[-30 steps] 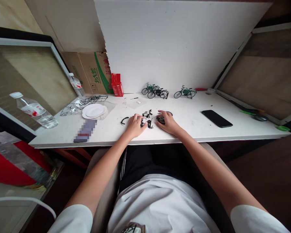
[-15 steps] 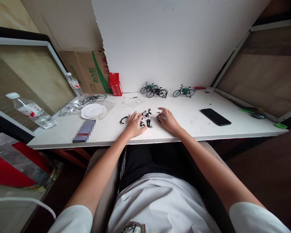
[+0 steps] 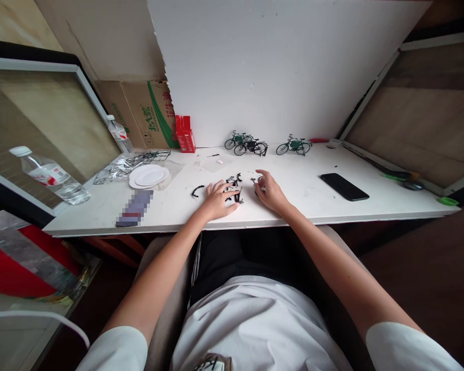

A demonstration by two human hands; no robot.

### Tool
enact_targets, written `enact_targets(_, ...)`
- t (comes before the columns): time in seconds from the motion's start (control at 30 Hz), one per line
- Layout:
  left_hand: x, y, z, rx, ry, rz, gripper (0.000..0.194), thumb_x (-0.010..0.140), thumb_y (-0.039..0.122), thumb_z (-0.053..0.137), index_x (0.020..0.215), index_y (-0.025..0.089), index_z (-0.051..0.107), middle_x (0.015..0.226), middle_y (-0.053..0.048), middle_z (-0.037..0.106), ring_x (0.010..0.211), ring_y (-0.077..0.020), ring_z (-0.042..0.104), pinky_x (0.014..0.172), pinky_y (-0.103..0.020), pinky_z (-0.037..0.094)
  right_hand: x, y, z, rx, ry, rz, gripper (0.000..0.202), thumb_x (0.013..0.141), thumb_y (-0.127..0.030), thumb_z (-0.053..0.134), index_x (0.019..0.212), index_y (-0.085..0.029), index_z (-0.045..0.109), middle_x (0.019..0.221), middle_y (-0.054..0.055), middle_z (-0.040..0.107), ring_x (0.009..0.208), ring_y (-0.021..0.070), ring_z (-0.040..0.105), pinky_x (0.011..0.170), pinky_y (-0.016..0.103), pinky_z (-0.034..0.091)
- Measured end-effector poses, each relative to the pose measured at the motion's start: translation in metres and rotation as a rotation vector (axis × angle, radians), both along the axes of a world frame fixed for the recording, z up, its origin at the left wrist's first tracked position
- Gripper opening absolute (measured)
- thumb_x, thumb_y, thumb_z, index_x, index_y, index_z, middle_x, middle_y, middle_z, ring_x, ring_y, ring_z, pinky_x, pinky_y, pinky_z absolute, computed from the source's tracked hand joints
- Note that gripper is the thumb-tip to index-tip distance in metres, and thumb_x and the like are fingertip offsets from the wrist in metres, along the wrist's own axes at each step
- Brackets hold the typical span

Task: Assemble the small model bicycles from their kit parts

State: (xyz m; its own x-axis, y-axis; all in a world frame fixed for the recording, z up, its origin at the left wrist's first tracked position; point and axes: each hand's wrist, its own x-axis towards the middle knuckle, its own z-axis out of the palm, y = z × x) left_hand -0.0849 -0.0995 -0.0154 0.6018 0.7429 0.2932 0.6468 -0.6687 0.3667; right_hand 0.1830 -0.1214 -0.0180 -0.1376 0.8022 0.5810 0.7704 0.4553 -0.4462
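Note:
My left hand (image 3: 215, 201) lies over a cluster of small black plastic parts (image 3: 238, 178), fingers spread. Its fingertips reach a short black piece (image 3: 238, 197), which they seem to touch. To its left lies a curved black strip (image 3: 195, 191), apart from the fingers. My right hand (image 3: 271, 194) rests on its side on the white table, index finger stretched out and the other fingers bent. Beside its fingertips is a small grey part (image 3: 254, 180). What lies under the palm is partly hidden, and no firm hold shows.
Three model bicycles, one (image 3: 294, 146) further right, stand along the back. A phone (image 3: 344, 186) lies right, white plates (image 3: 148, 176) and plastic frames (image 3: 145, 158) left. Water bottles (image 3: 56, 178), a red box (image 3: 185, 135) and a cardboard carton (image 3: 147, 116) are at the left.
My left hand has slid slightly right, its fingers now reaching over the short black piece. My right hand has shifted slightly right, with the index finger straighter.

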Motion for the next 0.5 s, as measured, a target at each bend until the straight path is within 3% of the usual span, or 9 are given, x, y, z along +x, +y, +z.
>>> enact_targets(0.13,0.0015,0.0028,-0.0035,0.014,-0.055,0.018,0.039,0.094,0.048,0.075,0.13,0.033,0.075,0.161,-0.007,0.06,0.164,-0.0389,0.035,0.135,-0.069,0.019,-0.0009,-0.0007,0.0012,-0.029,-0.068,0.034,0.042,0.105,-0.038,0.051,0.144,-0.021,0.054,0.093,0.012,0.07,0.1,0.0353,0.065,0.093,0.049,0.056)
enact_targets(0.27,0.0031,0.0037,-0.0047,0.026,-0.11,0.015,0.028,0.096,0.043,0.073,0.121,0.032,0.076,0.15,-0.006,0.071,0.162,-0.0359,0.041,0.134,-0.069,0.018,-0.0016,-0.0007,0.002,-0.024,-0.07,0.033,0.04,0.104,-0.037,0.053,0.141,-0.022,0.055,0.092,0.011,0.07,0.101,0.0351,0.064,0.094,0.049,0.055)
enact_targets(0.37,0.0041,0.0029,-0.0034,0.036,-0.103,-0.004,0.026,0.098,0.042,0.07,0.121,0.033,0.077,0.146,-0.005,0.074,0.162,-0.0351,0.041,0.134,-0.071,0.016,-0.002,-0.0004,0.0024,-0.028,-0.067,0.036,0.04,0.104,-0.036,0.054,0.141,-0.022,0.055,0.093,0.011,0.07,0.101,0.0354,0.064,0.095,0.05,0.055)
enact_targets(0.5,0.0042,0.0025,-0.0019,0.041,-0.079,0.006,0.036,0.099,0.044,0.069,0.133,0.033,0.077,0.147,-0.009,0.073,0.161,-0.0342,0.044,0.135,-0.067,0.019,-0.0015,0.0004,0.0028,-0.031,-0.059,0.044,0.038,0.103,-0.035,0.057,0.138,-0.023,0.057,0.093,0.011,0.072,0.104,0.036,0.065,0.094,0.05,0.055)
